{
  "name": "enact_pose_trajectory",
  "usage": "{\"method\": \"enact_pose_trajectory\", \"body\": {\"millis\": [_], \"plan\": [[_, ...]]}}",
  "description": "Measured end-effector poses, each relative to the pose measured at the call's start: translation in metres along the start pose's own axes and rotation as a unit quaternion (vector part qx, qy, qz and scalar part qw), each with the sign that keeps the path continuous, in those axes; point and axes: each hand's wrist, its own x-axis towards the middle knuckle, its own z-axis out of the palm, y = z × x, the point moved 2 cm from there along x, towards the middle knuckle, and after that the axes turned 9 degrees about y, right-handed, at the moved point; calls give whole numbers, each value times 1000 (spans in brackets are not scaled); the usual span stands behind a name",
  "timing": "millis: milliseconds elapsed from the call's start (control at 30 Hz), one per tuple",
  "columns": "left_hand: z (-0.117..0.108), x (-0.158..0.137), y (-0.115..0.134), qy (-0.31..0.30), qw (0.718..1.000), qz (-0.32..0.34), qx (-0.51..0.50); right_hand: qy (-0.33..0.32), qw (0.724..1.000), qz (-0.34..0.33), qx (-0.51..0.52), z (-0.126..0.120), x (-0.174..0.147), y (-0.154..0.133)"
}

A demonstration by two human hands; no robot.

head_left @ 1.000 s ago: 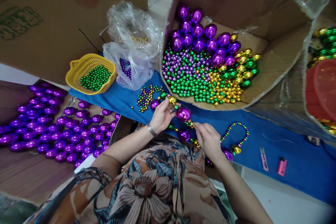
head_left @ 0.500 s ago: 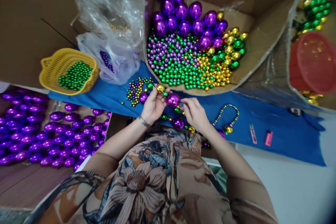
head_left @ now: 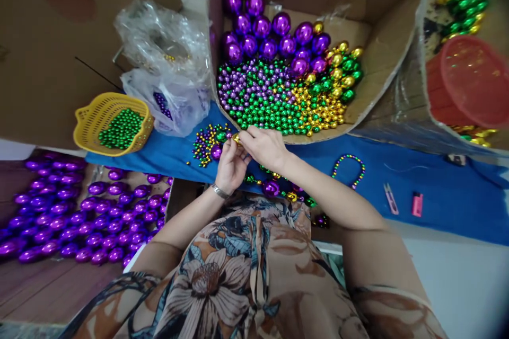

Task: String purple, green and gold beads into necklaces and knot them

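Note:
My left hand (head_left: pixel 233 165), with a metal band at its wrist, is closed with thumb and fingertips around a shiny gold bead (head_left: pixel 236 139). Reaching across from the right, my right hand (head_left: pixel 264 147) pinches at the same gold bead. My fingers cover most of it and any thread there. Below my hands hangs a string of beads (head_left: pixel 271 187) in purple, green and gold, along the cloth's front edge. Just left of my fingertips lies a small pile of loose mixed beads (head_left: pixel 204 143) on the blue cloth (head_left: pixel 314 156).
A cardboard box (head_left: pixel 392 58) of sorted beads stands behind my hands. To the left are a yellow basket (head_left: pixel 85 130) of green beads, plastic bags (head_left: pixel 163 63) and large purple beads (head_left: pixel 95 212). Thread snips (head_left: pixel 391 199), a pink lighter (head_left: pixel 417 204) and a beaded loop (head_left: pixel 362 166) lie right.
My right hand has moved left, over to my left hand's fingertips. The large purple bead that showed between my hands is now hidden. The whole view has shifted slightly.

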Motion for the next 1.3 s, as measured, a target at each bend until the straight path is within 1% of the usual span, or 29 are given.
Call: {"method": "enact_pose_trajectory", "body": {"millis": [67, 133, 200, 300, 400, 500, 567, 667, 767, 833, 933, 1000, 1067, 1133, 1233, 1300], "plan": [[-2, 0, -1, 2, 1000, 12, -5, 4, 1000, -18, -3, 4, 6, -6], [-4, -1, -2, 12, 1000, 26, -1, 14, 1000, -21, 5, 6, 12, -9], [-5, -2, -2, 22, 999, 34, 12, 34, 999, -9, 25, 4, 19, -9], [-3, -4, 1, 28, 998, 33, 37, 84, 993, 22, 77, -8, 30, -4], [-3, -3, 5, 41, 997, 29, 58, 148, 978, 43, 138, -27, 34, 4], [-7, -1, 5, 48, 997, 13, 66, 212, 960, 48, 174, -44, 30, 11], [-11, 1, 5, 53, 996, 3, 65, 245, 949, 52, 191, -51, 25, 17], [-15, 6, 6, 69, 995, -8, 70, 279, 932, 69, 221, -54, 14, 28], [-18, 12, 8, 80, 994, -12, 75, 296, 917, 87, 251, -49, -1, 41], [-18, 16, 8, 83, 994, -9, 76, 293, 910, 104, 275, -42, -11, 46], [-18, 18, 7, 83, 994, -6, 76, 262, 902, 122, 322, -29, -24, 47], [-17, 19, 6, 79, 994, -5, 71, 238, 901, 117, 344, -23, -29, 47], [-18, 20, 5, 78, 995, -7, 64, 243, 904, 107, 335, -23, -33, 51], [-19, 21, 6, 81, 995, -14, 62, 289, 905, 109, 292, -31, -37, 61], [-19, 24, 7, 89, 994, -28, 64, 368, 898, 123, 209, -49, -45, 84], [-19, 24, 9, 95, 993, -34, 63, 392, 896, 124, 168, -60, -52, 98]]}}
